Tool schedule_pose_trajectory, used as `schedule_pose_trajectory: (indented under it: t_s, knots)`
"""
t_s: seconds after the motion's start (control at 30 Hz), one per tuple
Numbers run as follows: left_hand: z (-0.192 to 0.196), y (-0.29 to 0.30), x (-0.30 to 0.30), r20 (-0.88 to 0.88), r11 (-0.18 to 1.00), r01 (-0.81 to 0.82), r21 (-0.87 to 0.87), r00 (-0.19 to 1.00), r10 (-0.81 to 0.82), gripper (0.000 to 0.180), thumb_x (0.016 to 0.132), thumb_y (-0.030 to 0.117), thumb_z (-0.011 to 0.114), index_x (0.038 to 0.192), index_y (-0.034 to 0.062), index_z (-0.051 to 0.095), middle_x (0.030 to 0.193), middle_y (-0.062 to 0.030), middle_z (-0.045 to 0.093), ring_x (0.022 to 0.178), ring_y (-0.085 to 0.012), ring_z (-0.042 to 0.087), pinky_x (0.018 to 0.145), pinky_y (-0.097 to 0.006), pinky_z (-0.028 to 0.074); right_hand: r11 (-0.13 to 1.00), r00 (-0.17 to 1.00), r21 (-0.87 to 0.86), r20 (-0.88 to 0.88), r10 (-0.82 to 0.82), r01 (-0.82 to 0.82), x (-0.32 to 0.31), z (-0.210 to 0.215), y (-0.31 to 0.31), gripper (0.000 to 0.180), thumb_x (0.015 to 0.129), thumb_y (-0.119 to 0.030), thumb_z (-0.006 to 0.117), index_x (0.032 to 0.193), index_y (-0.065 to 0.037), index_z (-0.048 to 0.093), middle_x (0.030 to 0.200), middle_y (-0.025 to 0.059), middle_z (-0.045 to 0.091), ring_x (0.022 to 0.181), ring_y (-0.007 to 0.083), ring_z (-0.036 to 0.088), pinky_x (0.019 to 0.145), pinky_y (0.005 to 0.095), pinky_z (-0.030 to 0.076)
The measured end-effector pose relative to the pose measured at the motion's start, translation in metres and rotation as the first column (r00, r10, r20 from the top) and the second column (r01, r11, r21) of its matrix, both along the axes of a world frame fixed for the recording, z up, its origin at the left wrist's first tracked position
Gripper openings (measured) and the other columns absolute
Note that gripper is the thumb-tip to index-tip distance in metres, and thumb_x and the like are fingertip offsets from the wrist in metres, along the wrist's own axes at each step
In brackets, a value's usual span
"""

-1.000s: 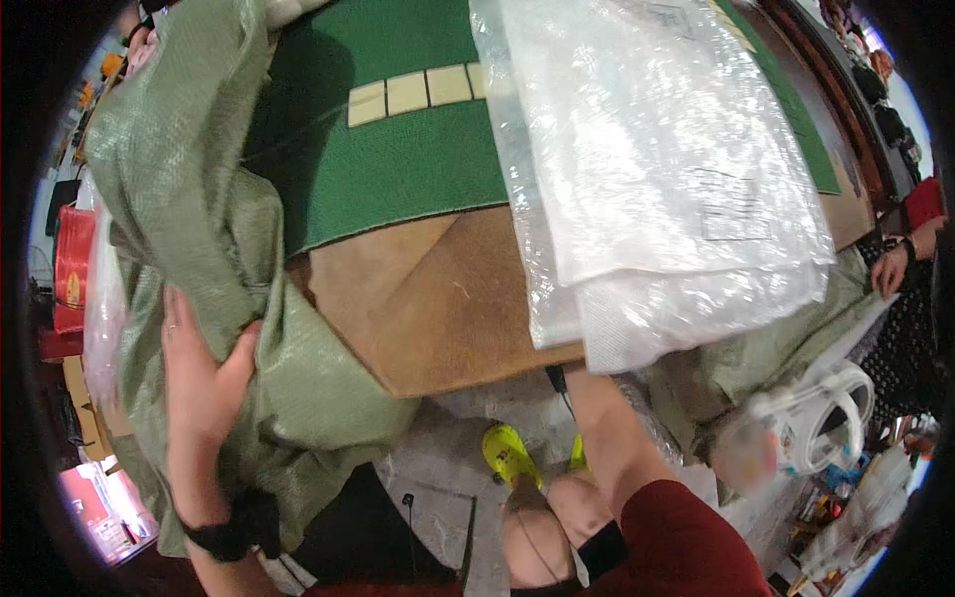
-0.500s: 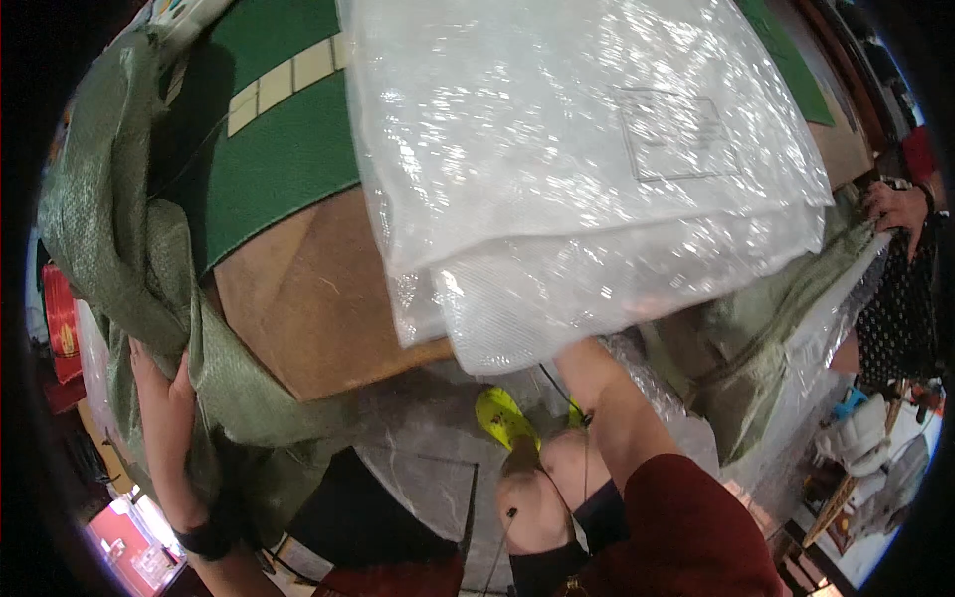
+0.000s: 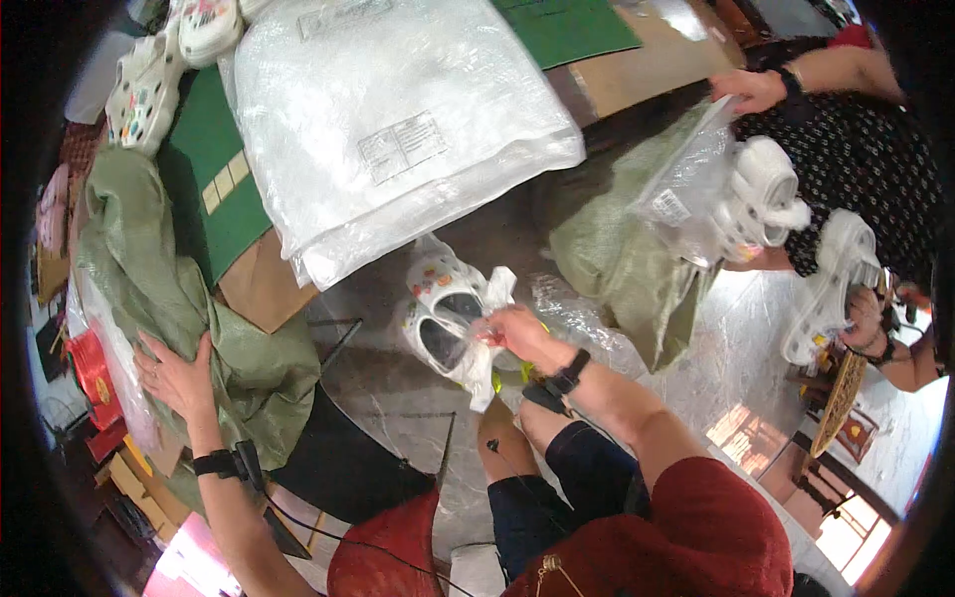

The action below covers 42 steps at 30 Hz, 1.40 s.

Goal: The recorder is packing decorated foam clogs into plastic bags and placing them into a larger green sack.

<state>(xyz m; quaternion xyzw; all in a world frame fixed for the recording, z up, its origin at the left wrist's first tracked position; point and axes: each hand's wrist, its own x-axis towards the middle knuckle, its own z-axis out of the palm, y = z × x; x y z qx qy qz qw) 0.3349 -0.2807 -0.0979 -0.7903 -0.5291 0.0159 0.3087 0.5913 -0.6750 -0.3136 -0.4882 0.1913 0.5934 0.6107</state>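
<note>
My right hand (image 3: 519,336) is closed on a pair of white clogs (image 3: 444,306) with colourful charms, gripping them by their straps below the table's edge. Their dark insides face up, and the tips of my fingers are partly lost among the straps. At the left, my left hand (image 3: 177,380) lies with fingers spread on a green woven sack (image 3: 149,269) that drapes over the table's side. Above the clogs, a stack of clear plastic bags (image 3: 398,119) rests on the table, its near edge overhanging.
At the right, a co-worker's hand (image 3: 748,92) holds a clear bag by another green sack (image 3: 597,239); their other hand (image 3: 865,316) holds white clogs (image 3: 834,284). More white clogs (image 3: 144,92) sit at the far left. A red chair (image 3: 383,552) stands by my legs.
My right hand, hidden beneath the plastic bags before, now shows with the clogs in it. My left hand has come out from the sack's folds. The co-worker's arms and clogs have come into view.
</note>
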Motion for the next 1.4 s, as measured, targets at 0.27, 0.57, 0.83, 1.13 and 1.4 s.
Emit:
schedule_pose_trajectory:
  t_s: [0.27,0.57,0.83,1.13,1.4]
  knots:
    - [0.063,-0.019,0.021,0.228,0.983,0.180,0.040,0.956,-0.184,0.108,0.074,0.054,0.075,0.152,0.0073,0.017,0.149,-0.0336,0.025,0.132,-0.0463,0.036,0.110,-0.052,0.031,0.993,0.993,-0.014,-0.026,-0.117,0.116,0.029,0.128,-0.129,0.033,0.090,-0.013,0.053,0.114,0.010,0.053,0.112,0.0212,0.064,0.086,0.0297,0.069,0.058,0.0297,0.052]
    - [0.074,-0.189,0.119,0.427,0.675,0.554,-0.488,0.826,-0.369,0.064,0.077,0.019,0.072,0.134,0.0045,0.046,0.148,-0.0269,0.029,0.137,-0.0459,0.025,0.113,-0.056,0.021,0.934,0.852,0.198,0.387,-0.352,0.296,0.066,0.242,-0.266,0.025,0.086,-0.011,0.062,0.110,-0.002,0.061,0.119,0.0158,0.063,0.098,0.0309,0.066,0.073,0.0364,0.051]
    - [-0.091,-0.410,0.287,0.465,-0.192,0.481,-0.855,0.876,0.125,0.076,0.074,0.037,0.080,0.131,0.0002,0.047,0.117,-0.0275,0.058,0.112,-0.0421,0.055,0.095,-0.046,0.046,0.831,0.521,-0.550,0.734,0.435,0.081,0.081,0.272,-0.365,0.007,0.088,-0.008,0.058,0.092,-0.003,0.060,0.088,0.0128,0.066,0.076,0.0274,0.067,0.060,0.0343,0.051]
    - [-0.192,-0.475,0.403,0.330,-0.025,0.347,-0.938,0.910,0.249,0.061,0.083,0.031,0.071,0.131,0.0027,0.047,0.112,-0.0255,0.064,0.106,-0.0396,0.061,0.089,-0.046,0.049,0.563,0.620,-0.260,0.339,-0.707,0.784,0.081,0.290,-0.369,0.017,0.086,-0.006,0.052,0.102,-0.002,0.056,0.082,0.0126,0.066,0.060,0.0243,0.064,0.044,0.0302,0.046]
    - [-0.130,-0.404,0.317,0.625,0.306,0.794,-0.526,0.117,0.772,0.021,0.092,0.010,0.051,0.109,0.0000,0.057,0.096,-0.0023,0.062,0.087,-0.0098,0.055,0.079,-0.025,0.046,0.554,0.562,-0.136,0.363,-0.744,0.821,0.084,0.298,-0.373,0.019,0.082,-0.005,0.052,0.100,-0.001,0.056,0.083,0.0135,0.065,0.061,0.0200,0.062,0.044,0.0268,0.044]
